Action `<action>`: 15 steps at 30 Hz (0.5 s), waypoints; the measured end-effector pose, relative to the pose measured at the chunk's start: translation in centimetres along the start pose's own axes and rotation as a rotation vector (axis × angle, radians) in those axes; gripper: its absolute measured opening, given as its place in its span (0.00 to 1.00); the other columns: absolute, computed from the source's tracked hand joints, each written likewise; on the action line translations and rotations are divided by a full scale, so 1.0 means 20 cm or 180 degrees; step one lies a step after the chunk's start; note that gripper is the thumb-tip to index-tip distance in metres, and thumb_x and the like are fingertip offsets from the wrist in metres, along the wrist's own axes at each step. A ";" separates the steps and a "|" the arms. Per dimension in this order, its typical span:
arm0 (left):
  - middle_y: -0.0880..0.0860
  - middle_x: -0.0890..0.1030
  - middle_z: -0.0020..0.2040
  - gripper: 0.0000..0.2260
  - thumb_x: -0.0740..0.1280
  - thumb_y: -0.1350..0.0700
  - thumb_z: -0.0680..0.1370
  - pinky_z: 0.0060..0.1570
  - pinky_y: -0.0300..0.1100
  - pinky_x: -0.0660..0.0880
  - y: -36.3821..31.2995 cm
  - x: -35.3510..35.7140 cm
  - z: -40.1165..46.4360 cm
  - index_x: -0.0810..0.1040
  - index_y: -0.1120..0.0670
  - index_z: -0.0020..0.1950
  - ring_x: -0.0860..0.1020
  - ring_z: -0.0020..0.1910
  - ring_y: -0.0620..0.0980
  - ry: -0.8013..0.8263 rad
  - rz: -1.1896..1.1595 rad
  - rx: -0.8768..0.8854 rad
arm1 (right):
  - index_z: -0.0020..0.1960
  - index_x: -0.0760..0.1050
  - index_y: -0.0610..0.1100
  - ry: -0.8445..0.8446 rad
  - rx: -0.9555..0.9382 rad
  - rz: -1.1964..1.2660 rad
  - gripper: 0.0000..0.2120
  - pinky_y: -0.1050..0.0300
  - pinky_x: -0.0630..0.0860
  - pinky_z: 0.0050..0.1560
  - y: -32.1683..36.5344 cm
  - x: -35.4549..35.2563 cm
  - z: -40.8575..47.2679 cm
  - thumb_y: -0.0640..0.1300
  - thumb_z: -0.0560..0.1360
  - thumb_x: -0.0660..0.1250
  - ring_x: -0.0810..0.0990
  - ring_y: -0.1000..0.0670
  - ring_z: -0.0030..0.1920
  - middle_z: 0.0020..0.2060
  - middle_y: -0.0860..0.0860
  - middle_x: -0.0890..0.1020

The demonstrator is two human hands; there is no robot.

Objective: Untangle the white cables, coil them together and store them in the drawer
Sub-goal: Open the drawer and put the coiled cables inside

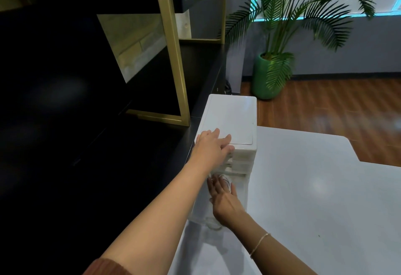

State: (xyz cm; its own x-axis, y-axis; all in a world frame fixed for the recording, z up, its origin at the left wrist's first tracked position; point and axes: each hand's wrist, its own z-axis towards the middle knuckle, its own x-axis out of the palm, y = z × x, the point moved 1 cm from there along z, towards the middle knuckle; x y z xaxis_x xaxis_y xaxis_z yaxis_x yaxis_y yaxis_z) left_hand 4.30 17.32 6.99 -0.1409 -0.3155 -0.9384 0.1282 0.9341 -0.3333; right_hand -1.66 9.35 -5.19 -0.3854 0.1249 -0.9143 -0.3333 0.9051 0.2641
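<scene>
Left hand (pixel 211 144) lies flat on the front top edge of the white drawer unit (pixel 233 120), fingers straight and spread, gripping nothing. Right hand (pixel 224 201) reaches into the pulled-out lower drawer (pixel 244 190), fingers extended and relaxed over the coiled white cables (pixel 225 181). It seems to touch or press the coil rather than pinch it, but blur makes this unclear. Coil sits inside the open drawer, toward its back, just under the closed upper drawers. Thin bracelet (pixel 259 244) on the right wrist, rust-coloured sleeve (pixel 104 267) on the left arm. Drawer unit stands on the white table (pixel 314 198), at its left edge beside a black shelf with gold frame (pixel 175 57). Potted palm (pixel 273 62) on the wood floor (pixel 325 105) behind.
</scene>
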 end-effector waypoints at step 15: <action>0.53 0.59 0.76 0.19 0.53 0.46 0.82 0.70 0.49 0.58 -0.02 -0.03 -0.02 0.64 0.46 0.74 0.55 0.74 0.55 0.0094 -0.0022 -0.0069 | 0.77 0.40 0.46 0.0124 -0.0471 -0.0252 0.27 0.44 0.37 0.74 -0.06 -0.07 0.00 0.45 0.83 0.47 0.40 0.46 0.77 0.77 0.47 0.45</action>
State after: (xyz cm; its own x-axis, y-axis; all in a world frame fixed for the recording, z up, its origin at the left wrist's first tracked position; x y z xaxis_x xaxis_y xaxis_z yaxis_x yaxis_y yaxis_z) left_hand 3.92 17.17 7.74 -0.1708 -0.3172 -0.9329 0.1059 0.9354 -0.3374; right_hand -0.72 8.08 -4.15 -0.3850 0.0372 -0.9222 -0.4858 0.8414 0.2368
